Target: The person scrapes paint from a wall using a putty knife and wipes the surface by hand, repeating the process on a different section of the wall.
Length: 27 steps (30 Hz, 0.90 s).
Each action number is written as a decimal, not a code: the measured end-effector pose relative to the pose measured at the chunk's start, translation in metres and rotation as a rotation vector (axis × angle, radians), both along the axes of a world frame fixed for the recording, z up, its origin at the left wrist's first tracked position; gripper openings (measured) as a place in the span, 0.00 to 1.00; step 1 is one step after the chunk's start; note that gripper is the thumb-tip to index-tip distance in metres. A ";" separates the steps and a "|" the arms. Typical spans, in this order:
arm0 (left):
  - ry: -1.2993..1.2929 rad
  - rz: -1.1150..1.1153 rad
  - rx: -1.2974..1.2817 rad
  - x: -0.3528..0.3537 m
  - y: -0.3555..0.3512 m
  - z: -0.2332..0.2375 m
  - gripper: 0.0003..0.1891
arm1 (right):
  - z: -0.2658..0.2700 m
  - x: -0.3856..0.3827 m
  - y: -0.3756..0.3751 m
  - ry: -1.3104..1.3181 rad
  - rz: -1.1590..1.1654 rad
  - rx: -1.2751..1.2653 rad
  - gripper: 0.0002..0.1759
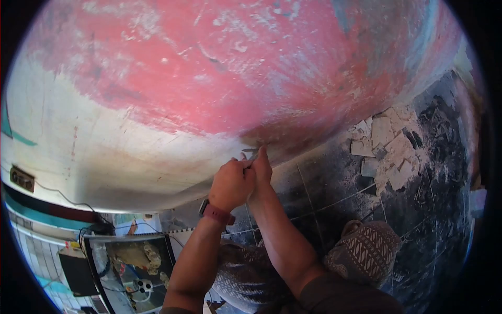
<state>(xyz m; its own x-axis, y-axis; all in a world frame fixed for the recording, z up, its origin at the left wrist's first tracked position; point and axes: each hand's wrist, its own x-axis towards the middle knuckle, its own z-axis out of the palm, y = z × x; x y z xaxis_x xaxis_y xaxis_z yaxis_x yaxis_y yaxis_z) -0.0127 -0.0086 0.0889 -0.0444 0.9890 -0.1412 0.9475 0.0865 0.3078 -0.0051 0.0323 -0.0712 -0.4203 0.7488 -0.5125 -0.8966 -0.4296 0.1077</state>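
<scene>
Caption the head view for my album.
Left hand and right hand together at a worn pink-and-white wall, broken pieces on dark tiled floor.

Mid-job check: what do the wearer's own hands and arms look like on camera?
The left hand and right hand are ungloved. The left wrist wears a dark smartwatch on a maroon band. Dark sleeves leave both forearms uncovered.

Scuffed, flaking pink paint on the wall (209,73); glossy black floor tiles (334,183); patterned cloth (366,251).
</scene>
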 end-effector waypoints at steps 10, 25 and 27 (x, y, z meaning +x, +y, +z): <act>-0.118 0.044 0.060 0.000 -0.005 0.006 0.16 | 0.032 0.003 -0.001 -0.218 -0.061 -0.016 0.32; 0.042 -0.096 0.022 0.005 0.011 -0.025 0.17 | -0.020 0.006 0.006 -0.028 -0.018 0.029 0.30; 0.022 -0.048 0.050 0.011 0.003 -0.007 0.16 | -0.003 0.010 0.003 -0.059 -0.019 -0.003 0.29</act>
